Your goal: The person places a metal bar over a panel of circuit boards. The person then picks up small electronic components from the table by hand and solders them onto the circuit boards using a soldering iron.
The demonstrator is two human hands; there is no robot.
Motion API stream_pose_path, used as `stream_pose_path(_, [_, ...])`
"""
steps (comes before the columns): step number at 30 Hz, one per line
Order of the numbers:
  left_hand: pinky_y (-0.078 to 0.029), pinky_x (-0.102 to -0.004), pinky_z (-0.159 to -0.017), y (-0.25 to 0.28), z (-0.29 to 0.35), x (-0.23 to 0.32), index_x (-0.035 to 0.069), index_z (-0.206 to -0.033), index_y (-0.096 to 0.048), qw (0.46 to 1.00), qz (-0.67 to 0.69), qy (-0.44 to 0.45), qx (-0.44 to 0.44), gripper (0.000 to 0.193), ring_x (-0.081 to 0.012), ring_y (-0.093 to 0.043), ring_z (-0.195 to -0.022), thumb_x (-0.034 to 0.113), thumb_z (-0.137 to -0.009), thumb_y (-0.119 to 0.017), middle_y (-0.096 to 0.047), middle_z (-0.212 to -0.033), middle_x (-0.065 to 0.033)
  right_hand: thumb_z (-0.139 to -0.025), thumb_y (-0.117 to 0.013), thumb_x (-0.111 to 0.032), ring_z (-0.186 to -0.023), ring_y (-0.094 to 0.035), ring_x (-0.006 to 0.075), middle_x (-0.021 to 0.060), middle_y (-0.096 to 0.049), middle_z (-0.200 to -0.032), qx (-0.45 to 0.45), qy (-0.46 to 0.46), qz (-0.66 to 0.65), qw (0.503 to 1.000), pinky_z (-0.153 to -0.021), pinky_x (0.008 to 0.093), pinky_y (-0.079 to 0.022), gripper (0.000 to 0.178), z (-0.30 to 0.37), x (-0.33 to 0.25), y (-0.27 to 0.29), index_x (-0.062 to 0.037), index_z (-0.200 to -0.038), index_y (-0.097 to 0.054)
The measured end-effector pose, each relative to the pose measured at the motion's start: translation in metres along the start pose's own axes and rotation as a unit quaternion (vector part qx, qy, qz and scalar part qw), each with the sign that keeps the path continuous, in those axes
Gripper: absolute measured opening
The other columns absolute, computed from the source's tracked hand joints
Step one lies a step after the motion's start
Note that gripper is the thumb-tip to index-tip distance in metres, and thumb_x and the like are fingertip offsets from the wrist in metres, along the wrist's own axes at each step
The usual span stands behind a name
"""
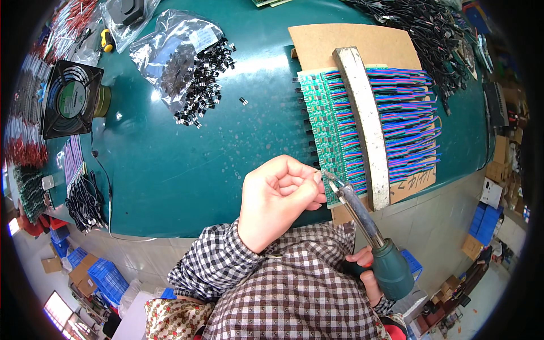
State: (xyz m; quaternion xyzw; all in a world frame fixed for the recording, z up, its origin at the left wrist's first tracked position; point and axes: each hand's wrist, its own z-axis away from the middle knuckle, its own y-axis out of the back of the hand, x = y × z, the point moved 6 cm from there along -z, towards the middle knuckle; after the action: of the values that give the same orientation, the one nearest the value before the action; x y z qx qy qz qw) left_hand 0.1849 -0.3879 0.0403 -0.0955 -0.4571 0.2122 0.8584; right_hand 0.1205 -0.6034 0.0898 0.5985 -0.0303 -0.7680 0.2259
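My left hand (283, 195) is closed in a pinch at the near left edge of a green circuit board panel (320, 122). What its fingertips hold is too small and covered to make out. Low on the right, my right hand (365, 269) grips a soldering iron (362, 218) with a dark green handle. The iron slants up and left, its tip close to my left fingertips at the board's edge. Rows of blue, red and black wires (408, 119) run rightward from the panel. Small black parts (309, 131) stick out along its left edge.
A worn metal bar (365, 127) lies across the wires, over a cardboard sheet (351, 42). A plastic bag (178, 51) spills small black connectors (198, 85); one loose connector (243, 101) lies apart. A fan (72, 99) stands left, black cables (430, 39) lie far right.
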Motion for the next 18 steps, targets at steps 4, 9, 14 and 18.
stream_pose_path(4, [-0.054, -0.0262, -0.057, 0.0001, 0.0003, 0.0002, -0.005, -0.084, -0.053, 1.000, 0.000, -0.003, 0.001, 0.009, -0.0184, -0.063, -0.067, 0.004, -0.082, -0.055, -0.062, -0.076, -0.0147, -0.071, -0.065, -0.025, -0.065, -0.058, 0.0207, 0.0064, -0.064, -0.074, -0.004, 0.006, 0.001, 1.000, -0.062, 0.0322, -0.043, 0.025, 0.0003, 0.0007, -0.0001, -0.0031, -0.079, -0.056])
stream_pose_path(9, [-0.054, -0.0261, -0.057, -0.0004, 0.0004, 0.0006, -0.004, -0.083, -0.053, 1.000, -0.001, -0.007, 0.007, 0.008, -0.0183, -0.063, -0.067, 0.003, -0.082, -0.056, -0.062, -0.076, -0.0144, -0.071, -0.064, -0.023, -0.065, -0.059, 0.0209, 0.0070, -0.064, -0.074, 0.000, 0.015, -0.012, 1.000, -0.062, 0.0321, -0.043, 0.023, 0.0009, 0.0019, 0.0000, -0.0028, -0.079, -0.057])
stream_pose_path(14, [-0.054, -0.0262, -0.057, -0.0002, 0.0004, -0.0002, -0.004, -0.083, -0.053, 1.000, 0.003, -0.011, 0.007, 0.008, -0.0182, -0.063, -0.066, 0.003, -0.082, -0.056, -0.062, -0.076, -0.0140, -0.070, -0.065, -0.020, -0.066, -0.061, 0.0213, 0.0091, -0.063, -0.075, 0.024, 0.015, -0.065, 0.998, -0.062, 0.0317, -0.044, 0.022, 0.0015, -0.0020, -0.0004, -0.0027, -0.081, -0.057])
stream_pose_path(18, [-0.054, -0.0262, -0.057, 0.0001, 0.0009, 0.0003, -0.004, -0.083, -0.053, 1.000, 0.006, -0.009, 0.006, 0.009, -0.0181, -0.063, -0.066, 0.004, -0.082, -0.056, -0.062, -0.075, -0.0137, -0.068, -0.066, -0.019, -0.066, -0.061, 0.0217, 0.0102, -0.063, -0.075, 0.017, -0.004, -0.087, 0.996, -0.062, 0.0314, -0.045, 0.022, 0.0007, 0.0000, 0.0003, -0.0027, -0.080, -0.057])
